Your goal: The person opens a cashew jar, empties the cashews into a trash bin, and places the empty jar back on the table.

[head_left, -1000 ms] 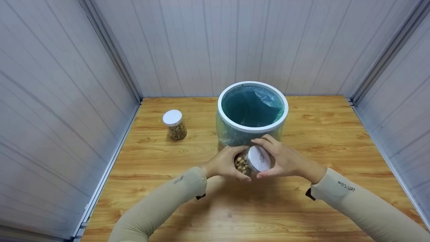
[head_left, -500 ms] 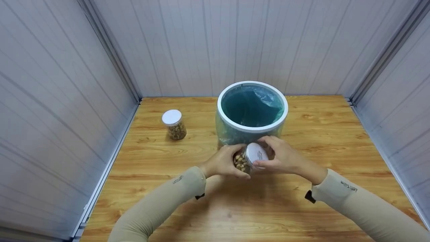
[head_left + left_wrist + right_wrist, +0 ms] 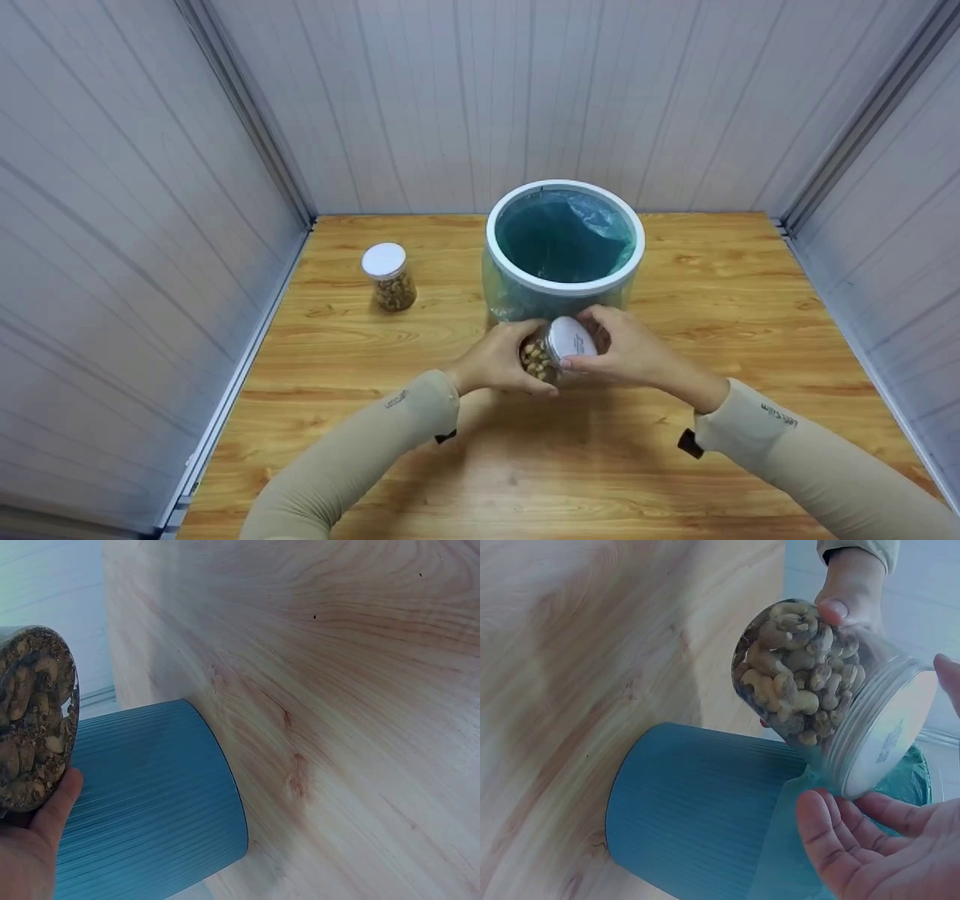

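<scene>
A clear jar of cashew nuts [image 3: 537,361] with a white lid [image 3: 572,340] is tilted above the table, its lid toward the right. My left hand [image 3: 498,360] grips the jar's body, thumb and fingers on opposite sides. My right hand [image 3: 639,346] holds the lid by its edge between thumb and fingers. In the right wrist view the lid [image 3: 894,736] sits on the jar, and curled fingers lie along its lower rim. Only the nut-filled jar base [image 3: 34,716] and part of the left hand show in the left wrist view.
Just behind the hands stands a blue ribbed bin [image 3: 157,795] with a white rim [image 3: 564,288] and a green liner bag [image 3: 559,240]. A second white-lidded jar [image 3: 394,291] stands upright at the back left of the wooden table [image 3: 510,480]. Pale panels [image 3: 420,105] enclose three sides.
My right hand's fingers have drawn in around the lid, and its thumb has moved up and left onto the lid. The jar has shifted slightly left and away from me.
</scene>
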`<state>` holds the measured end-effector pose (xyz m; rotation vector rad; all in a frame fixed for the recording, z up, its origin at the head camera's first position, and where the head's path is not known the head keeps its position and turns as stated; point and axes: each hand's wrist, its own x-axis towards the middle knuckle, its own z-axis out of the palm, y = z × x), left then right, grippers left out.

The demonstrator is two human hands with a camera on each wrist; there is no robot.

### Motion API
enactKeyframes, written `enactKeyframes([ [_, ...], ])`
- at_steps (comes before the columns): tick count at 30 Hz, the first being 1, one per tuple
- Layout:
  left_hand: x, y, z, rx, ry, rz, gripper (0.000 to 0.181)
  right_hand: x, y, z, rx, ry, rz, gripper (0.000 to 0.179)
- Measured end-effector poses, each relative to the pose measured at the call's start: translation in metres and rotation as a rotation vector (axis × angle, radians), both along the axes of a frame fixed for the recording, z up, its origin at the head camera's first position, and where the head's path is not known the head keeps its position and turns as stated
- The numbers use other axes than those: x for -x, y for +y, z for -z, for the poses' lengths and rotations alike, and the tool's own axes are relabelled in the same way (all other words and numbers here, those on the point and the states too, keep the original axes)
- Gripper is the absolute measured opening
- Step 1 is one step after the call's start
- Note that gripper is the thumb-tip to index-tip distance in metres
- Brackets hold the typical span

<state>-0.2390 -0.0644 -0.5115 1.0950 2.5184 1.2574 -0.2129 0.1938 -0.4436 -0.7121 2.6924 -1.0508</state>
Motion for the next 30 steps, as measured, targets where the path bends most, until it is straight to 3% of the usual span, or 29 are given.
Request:
enactKeyframes([
  [8, 0.0012, -0.0018, -0.0001, 0.009, 0.006, 0.020, 0.088, 0.0011, 0.0031, -0.0020, 0.001, 0.035, -0.101, 0.081],
  [20, 0.0014, -0.0022, -0.0013, 0.030, 0.038, 0.047, 0.093, 0.0040, 0.0070, -0.0045, -0.014, 0.164, -0.293, 0.086],
  [30, 0.0020, -0.0056, -0.0011, 0.021, 0.026, 0.054, 0.093, 0.0027, 0.0068, -0.0052, -0.026, 0.188, -0.364, 0.086],
])
